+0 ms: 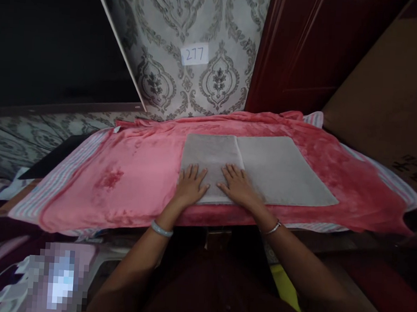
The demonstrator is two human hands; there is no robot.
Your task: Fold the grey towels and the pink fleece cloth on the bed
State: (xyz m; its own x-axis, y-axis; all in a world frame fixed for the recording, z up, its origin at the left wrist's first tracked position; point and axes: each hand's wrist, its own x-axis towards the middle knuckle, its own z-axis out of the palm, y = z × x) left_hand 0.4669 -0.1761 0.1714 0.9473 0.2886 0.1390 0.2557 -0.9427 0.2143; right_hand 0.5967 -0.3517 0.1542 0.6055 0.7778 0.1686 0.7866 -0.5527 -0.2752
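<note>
A flat grey cloth piece (281, 172), mat-like and soft-looking, lies across a pink plush blanket (140, 170). A pale raised line runs across it, splitting it into a left and a right part. My left hand (190, 185) lies palm down at the front left edge of the grey cloth, fingers spread. Beside it, my right hand (238, 183) rests flat on the left part near the pale line, its fingers apart too. Neither hand grips anything. Each wrist wears a bangle.
Behind the blanket stands a patterned wall with a paper label (195, 54) reading 277. A dark screen (60, 43) is at the left, a red wooden panel (300, 48) at the back right, and a cardboard box (392, 92) at the right. White cables lie at the lower left.
</note>
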